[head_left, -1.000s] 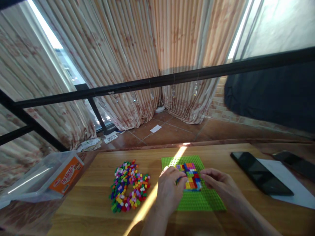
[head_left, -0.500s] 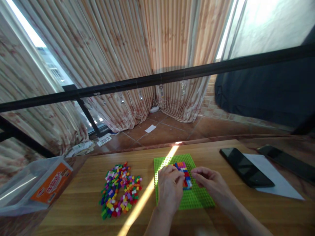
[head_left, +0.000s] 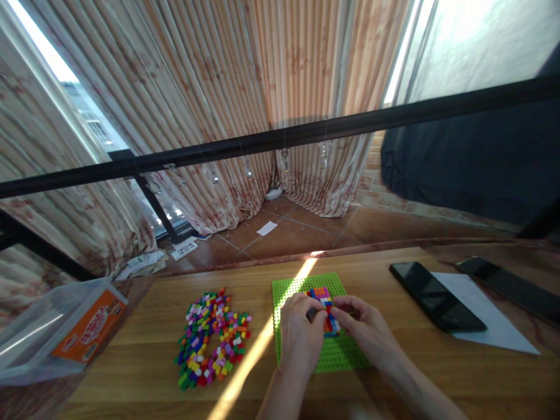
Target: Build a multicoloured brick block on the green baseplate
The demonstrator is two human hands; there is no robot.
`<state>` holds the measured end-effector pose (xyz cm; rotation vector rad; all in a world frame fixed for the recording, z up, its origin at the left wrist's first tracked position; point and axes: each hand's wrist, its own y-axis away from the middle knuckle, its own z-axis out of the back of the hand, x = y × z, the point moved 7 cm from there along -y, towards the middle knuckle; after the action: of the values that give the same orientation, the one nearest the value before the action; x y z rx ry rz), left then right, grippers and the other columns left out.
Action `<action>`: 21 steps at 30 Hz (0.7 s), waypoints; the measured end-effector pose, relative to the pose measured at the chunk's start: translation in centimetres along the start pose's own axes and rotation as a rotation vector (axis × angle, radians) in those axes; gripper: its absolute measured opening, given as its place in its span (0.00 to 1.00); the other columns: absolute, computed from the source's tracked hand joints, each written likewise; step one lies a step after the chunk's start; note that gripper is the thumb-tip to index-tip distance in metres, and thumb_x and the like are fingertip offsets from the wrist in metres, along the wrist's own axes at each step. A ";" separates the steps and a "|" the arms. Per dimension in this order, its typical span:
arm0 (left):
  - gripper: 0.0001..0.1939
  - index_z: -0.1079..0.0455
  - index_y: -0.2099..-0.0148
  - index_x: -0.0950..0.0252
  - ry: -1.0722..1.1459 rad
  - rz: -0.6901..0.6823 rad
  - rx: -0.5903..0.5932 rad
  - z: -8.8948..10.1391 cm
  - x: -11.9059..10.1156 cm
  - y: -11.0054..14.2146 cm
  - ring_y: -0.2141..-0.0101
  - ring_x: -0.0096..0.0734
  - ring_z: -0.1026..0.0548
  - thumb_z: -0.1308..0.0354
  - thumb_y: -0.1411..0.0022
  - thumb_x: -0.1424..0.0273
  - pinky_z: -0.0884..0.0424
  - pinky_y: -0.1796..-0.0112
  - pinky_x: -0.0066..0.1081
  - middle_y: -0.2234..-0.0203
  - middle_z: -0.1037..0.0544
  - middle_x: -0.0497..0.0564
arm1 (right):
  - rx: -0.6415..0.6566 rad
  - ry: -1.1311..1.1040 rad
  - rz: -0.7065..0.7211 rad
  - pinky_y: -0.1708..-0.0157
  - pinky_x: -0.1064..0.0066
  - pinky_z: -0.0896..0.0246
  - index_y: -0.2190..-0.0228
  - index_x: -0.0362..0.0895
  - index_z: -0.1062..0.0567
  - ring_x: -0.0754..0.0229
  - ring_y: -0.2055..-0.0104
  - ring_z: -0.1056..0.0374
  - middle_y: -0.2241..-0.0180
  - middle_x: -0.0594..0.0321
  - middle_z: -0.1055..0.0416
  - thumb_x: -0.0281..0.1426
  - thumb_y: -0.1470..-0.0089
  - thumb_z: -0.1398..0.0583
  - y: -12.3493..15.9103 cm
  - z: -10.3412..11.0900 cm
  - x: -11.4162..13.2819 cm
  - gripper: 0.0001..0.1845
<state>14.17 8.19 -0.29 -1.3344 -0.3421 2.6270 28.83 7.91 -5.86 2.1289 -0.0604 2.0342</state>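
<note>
A green studded baseplate point(head_left: 341, 356) lies on the wooden table, with a block of colourful toy bricks point(head_left: 321, 291) built up near its middle. Over the left side of that block is my left hand point(head_left: 301, 326), its thumb and fingers curled together; whatever they pinch is hidden. My right hand point(head_left: 361, 321) reaches in from the right, thumb and forefinger closed at the right edge of the bricks. Its fingertips hide anything between them. To the left, a heap of loose toy bricks point(head_left: 214, 338) in many colours is spread on the table.
On the right a black phone point(head_left: 437, 297) rests partly on a white sheet of paper point(head_left: 499, 326). A second dark flat object point(head_left: 507, 286) lies beyond it. At the left stands a clear plastic box point(head_left: 44, 326) with an orange label. A dark rail point(head_left: 262, 140) crosses before the curtains.
The view has shifted, moving the table things leftward in the picture. My right hand has come left to the bricks, close to my left hand, which stays over the baseplate.
</note>
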 end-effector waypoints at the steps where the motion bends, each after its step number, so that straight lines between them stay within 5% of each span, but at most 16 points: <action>1: 0.06 0.29 0.71 0.62 -0.001 -0.004 0.001 0.0 0.0 0.0 0.63 0.30 0.31 0.39 0.49 0.78 0.37 0.59 0.32 0.70 0.28 0.45 | 0.005 0.007 -0.003 0.76 0.71 0.40 0.69 0.42 0.25 0.62 0.76 0.34 0.75 0.62 0.27 0.42 0.62 0.34 -0.1 -0.2 -0.2 0.19; 21: 0.04 0.31 0.71 0.62 -0.106 -0.063 -0.003 -0.4 -0.2 0.6 0.65 0.32 0.31 0.41 0.44 0.74 0.39 0.63 0.32 0.72 0.26 0.46 | -0.081 0.244 0.044 0.76 0.71 0.35 0.68 0.43 0.23 0.57 0.74 0.27 0.75 0.60 0.22 0.35 0.58 0.39 -0.8 -0.1 0.4 0.13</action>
<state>14.60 7.62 -0.54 -1.1680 -0.3964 2.6515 28.88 8.74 -5.58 1.8330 -0.1519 2.2595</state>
